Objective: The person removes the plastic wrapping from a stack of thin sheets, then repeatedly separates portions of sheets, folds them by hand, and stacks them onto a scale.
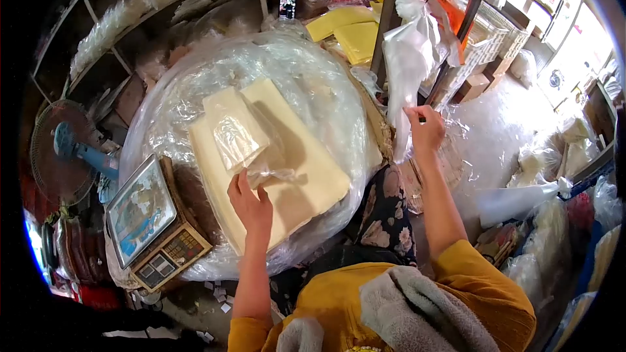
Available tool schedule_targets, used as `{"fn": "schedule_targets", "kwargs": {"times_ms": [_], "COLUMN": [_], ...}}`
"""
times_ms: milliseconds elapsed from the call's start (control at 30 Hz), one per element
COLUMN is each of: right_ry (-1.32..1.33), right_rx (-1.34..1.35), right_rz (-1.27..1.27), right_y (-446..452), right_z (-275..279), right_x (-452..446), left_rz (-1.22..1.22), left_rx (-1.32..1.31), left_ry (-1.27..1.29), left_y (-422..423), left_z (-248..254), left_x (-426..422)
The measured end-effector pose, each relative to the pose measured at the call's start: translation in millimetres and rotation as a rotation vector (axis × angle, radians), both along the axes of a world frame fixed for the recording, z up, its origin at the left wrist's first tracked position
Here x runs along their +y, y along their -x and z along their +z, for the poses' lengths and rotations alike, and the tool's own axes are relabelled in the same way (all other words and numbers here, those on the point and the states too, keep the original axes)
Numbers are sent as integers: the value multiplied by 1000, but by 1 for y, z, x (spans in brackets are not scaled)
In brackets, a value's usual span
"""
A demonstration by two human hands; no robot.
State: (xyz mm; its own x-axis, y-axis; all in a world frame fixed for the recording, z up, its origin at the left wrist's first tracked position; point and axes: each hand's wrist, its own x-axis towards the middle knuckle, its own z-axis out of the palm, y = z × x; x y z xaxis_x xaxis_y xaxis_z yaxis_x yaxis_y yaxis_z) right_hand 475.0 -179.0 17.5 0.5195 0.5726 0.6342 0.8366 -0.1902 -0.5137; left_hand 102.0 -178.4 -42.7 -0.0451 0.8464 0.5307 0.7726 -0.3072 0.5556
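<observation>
The left hand (251,205) is partly open, its fingers touching the near end of a plastic-wrapped packet (236,127). The packet lies on pale yellow sheets (306,179), its long axis running away from the person and slightly left. The right hand (427,129) is closed, pinching beside hanging clear plastic (405,65). A scale (142,212) sits left of the sheets.

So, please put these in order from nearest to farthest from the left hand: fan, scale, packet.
1. Packet, right at the left hand's fingertips.
2. Scale, to the hand's left.
3. Fan, farther left, beyond the scale.
</observation>
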Motion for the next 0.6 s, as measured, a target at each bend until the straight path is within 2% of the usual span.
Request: {"fn": "schedule_targets", "kwargs": {"times_ms": [33,100,133,200,267,300,333,400,433,467,533,600], "right_ry": [-95,-84,-79,-87,420,356,290,439,512,522,540,327], "right_rx": [-102,-203,-250,-216,-306,-342,-373,-51,106,243,518,508], "right_rz": [38,221,317,739,910,970,1024,1108,1136,1119,1067,976], "right_y": [3,24,40,83,124,146,162,171,172,167,146,130], "right_z": [-3,2,6,-1,-21,-34,-43,-34,-20,-1,42,63], "right_x": [-2,-12,-17,-30,-46,-58,-70,-90,-97,-102,-107,-99], "left_rz": [-13,-99,-286,-536,-640,-548,-535,-521,-464,-440,-393,-428], "left_rx": [-32,-78,-205,-563,-595,-571,-618,-714,-799,-860,-989,-905], "left_ry": [-50,-131,-58,456,547,454,556,758,648,681,665,657], "left_y": [-8,-22,-29,-51,-72,-82,-78,-71,-66,-55,-40,-24], "left_z": [12,14,18,25,22,13,14,23,36,21,27,25], "left_x": [-9,-20,-24,-27,-24,-22,-18,-16,-23,-22,-34,-41]}}
